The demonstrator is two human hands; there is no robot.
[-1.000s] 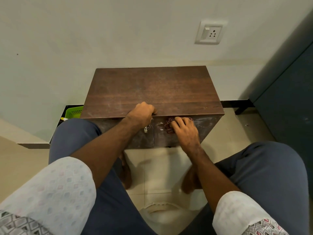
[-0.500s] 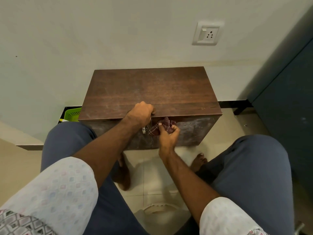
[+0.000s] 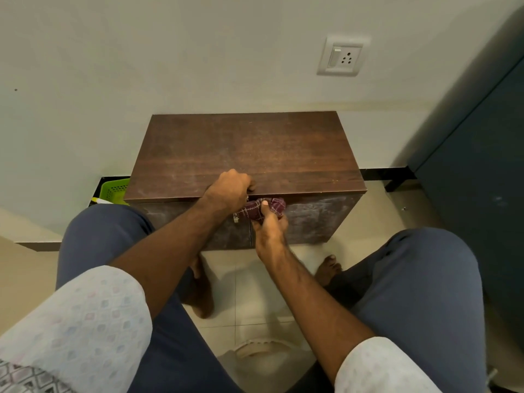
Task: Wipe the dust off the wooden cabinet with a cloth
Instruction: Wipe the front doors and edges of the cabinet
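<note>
Cabinet top lies bare; wall blocks behind.

The scene was lit softly and evenly, at moderate brightness, and no hard glare was seen. A faint sheen was caught on the top of the wooden cabinet, where pale dusty smears were picked out. A broad soft shadow was cast on the wall right of the cabinet, and the floor below its front was dimmed. Detail was rendered sharply at the cabinet; edges far from it were bowed by wide-angle distortion.
</note>
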